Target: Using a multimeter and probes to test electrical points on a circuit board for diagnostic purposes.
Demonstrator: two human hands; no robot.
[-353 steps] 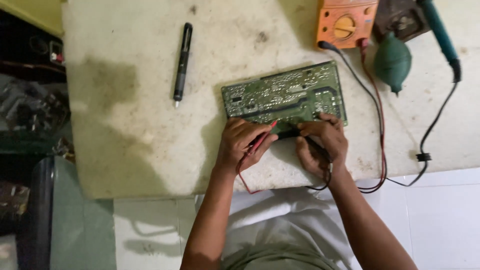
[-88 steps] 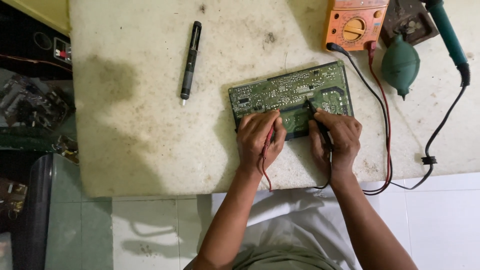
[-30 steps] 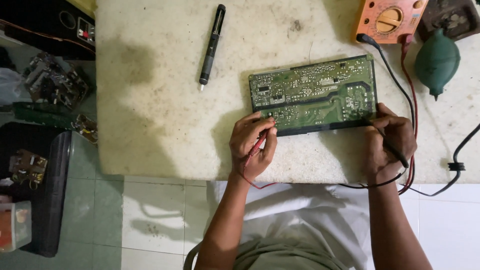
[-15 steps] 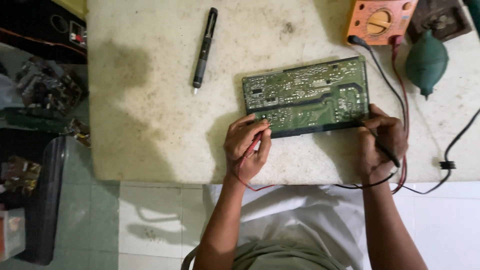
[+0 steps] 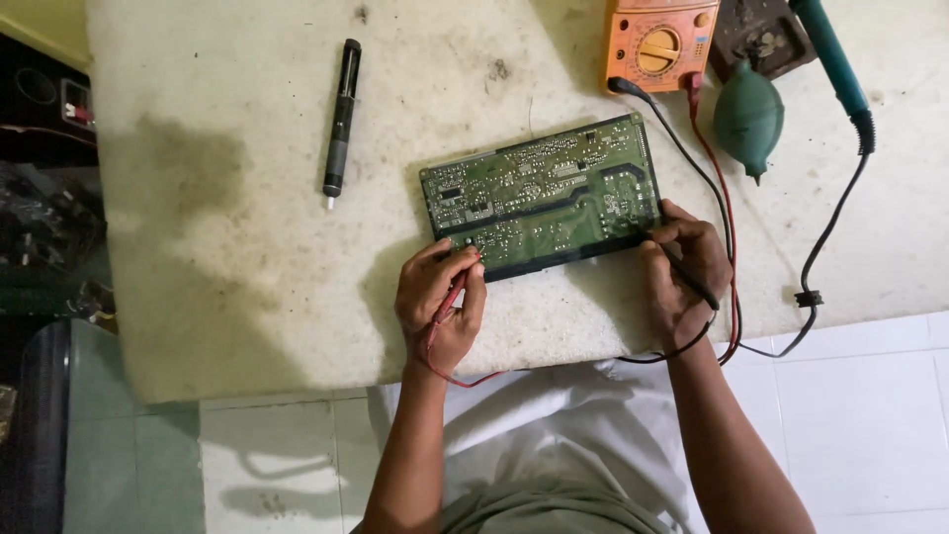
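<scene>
A green circuit board lies solder-side up in the middle of a stained white table. My left hand holds a red probe, its tip at the board's near left edge. My right hand grips a black probe with its tip at the board's near right corner. Red and black leads run from the probes up to an orange multimeter at the far edge.
A black pen-shaped tool lies left of the board. A green rubber blower bulb and a teal-handled soldering iron with a black cord lie at the right. Dark clutter sits on the floor at left.
Over the last second both hands stayed at the board's near edge, probes in hand. The view shifted, so the board sits a little lower and more central.
</scene>
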